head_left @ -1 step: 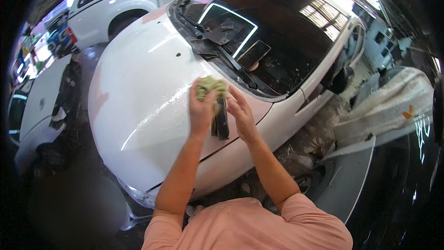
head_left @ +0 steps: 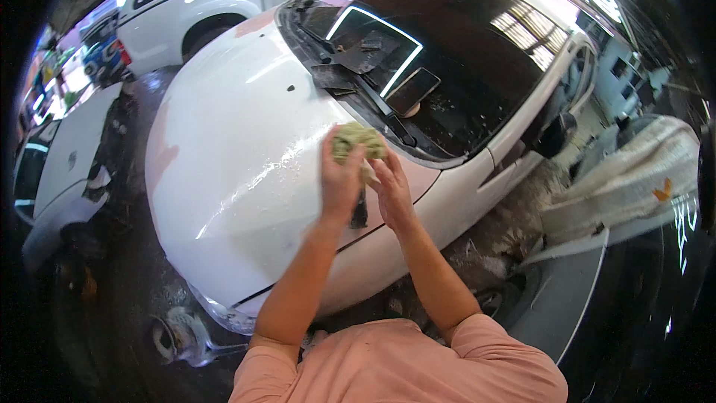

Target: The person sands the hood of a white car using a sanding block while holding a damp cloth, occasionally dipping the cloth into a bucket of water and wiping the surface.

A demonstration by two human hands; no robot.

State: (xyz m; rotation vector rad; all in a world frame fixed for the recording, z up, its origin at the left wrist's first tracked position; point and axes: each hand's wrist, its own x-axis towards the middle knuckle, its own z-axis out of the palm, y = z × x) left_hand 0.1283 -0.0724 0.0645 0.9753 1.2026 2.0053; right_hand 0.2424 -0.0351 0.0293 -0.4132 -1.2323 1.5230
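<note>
Above the white car hood, a crumpled yellow-green cloth is bunched between my hands. My left hand grips its left side, fingers wrapped around it. My right hand presses its fingers against the cloth's right and lower side; part of the cloth hangs down between the palms. Just below lies a dark, narrow block on the hood, partly hidden by my left hand. The hood looks wet, with shiny streaks and pinkish patches near its edges.
A phone and dark sheets rest by the wiper at the windshield. A white pickup stands behind. At right are a plastic-covered object and a grey panel. Another hood panel is at left.
My right hand has closed in on the cloth, which it was slightly apart from before. The cloth and my left hand have shifted a little to the right, covering more of the dark block.
</note>
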